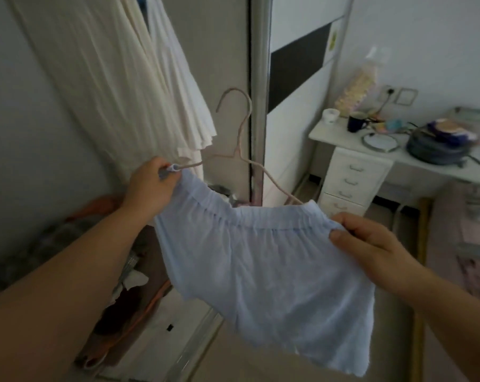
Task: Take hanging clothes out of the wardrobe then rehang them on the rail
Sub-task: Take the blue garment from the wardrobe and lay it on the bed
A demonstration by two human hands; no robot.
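Note:
A pale blue garment point(271, 271) with a gathered waistband hangs spread out from a thin pink wire hanger point(240, 139), whose hook points up in front of the wardrobe's door frame. My left hand point(150, 188) grips the waistband's left corner where a clip on the hanger's end holds it. My right hand point(371, 244) pinches the waistband's right corner, thumb on the front. White and cream clothes point(139, 70) hang inside the open wardrobe at the upper left. The rail itself is out of view.
The wardrobe's metal door frame point(258, 92) stands upright in the middle. A heap of clothes point(123, 285) lies on the wardrobe floor. A white desk point(340, 140) with drawers, cups and dishes stands at the right, with a bed edge point(478, 232) beyond.

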